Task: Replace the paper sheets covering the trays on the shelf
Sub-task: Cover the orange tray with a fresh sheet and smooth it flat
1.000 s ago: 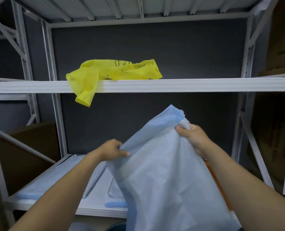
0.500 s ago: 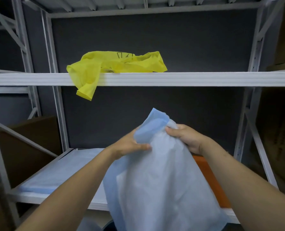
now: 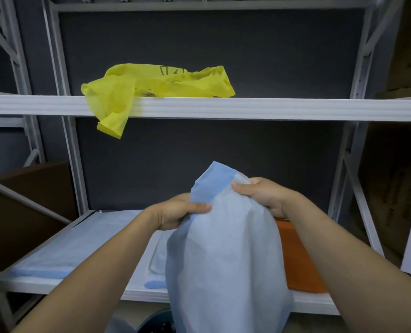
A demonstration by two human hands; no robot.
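Note:
A pale blue paper sheet (image 3: 226,255) hangs bunched in front of the lower shelf. My left hand (image 3: 175,212) grips its upper left edge, and my right hand (image 3: 264,197) pinches the top right, so the sheet's top is gathered between them. On the lower shelf a tray at the left lies under another blue sheet (image 3: 79,246). A folded blue sheet (image 3: 157,258) lies in the middle, partly hidden by the held sheet. An orange tray (image 3: 300,258) sits bare at the right, half hidden behind the sheet and my right forearm.
A crumpled yellow bag (image 3: 156,85) lies on the upper shelf (image 3: 295,108) and droops over its front edge. Grey metal uprights (image 3: 72,145) frame the bay. Cardboard boxes (image 3: 391,188) stand at both sides. A dark round bin rim (image 3: 156,323) shows below the lower shelf.
My hands have come closer together and lower, gathering the sheet's top edge into a bunch. The sheet now hangs narrower, and more of the orange tray shows.

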